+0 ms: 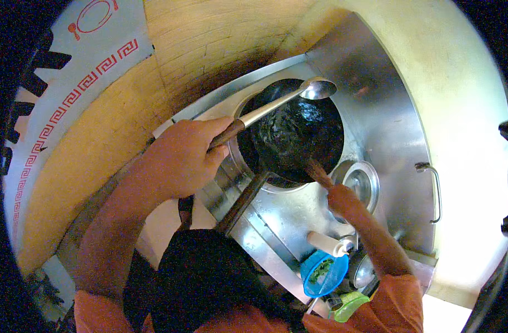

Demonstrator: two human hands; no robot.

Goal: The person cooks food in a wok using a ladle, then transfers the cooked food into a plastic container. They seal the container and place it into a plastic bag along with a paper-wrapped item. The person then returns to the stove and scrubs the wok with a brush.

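Note:
A dark wok (291, 137) with wet, shiny contents sits on the stainless steel stove, its wooden handle (245, 202) pointing towards me. My left hand (195, 154) grips the dark handle of a metal ladle (318, 89), whose bowl is above the wok's far rim. At the wok's near right edge, my right hand (345, 202) is closed round a brush-like brown tool (318, 171). The tool's tip reaches into the wok; its exact kind is hard to tell.
Right of the wok stands a round metal pot (376, 183). Nearer me are a white squeeze bottle (326, 243), a blue basket (306, 270) with green leaves and a light green container (349, 307). A steel panel with a handle (437, 195) rises at the right.

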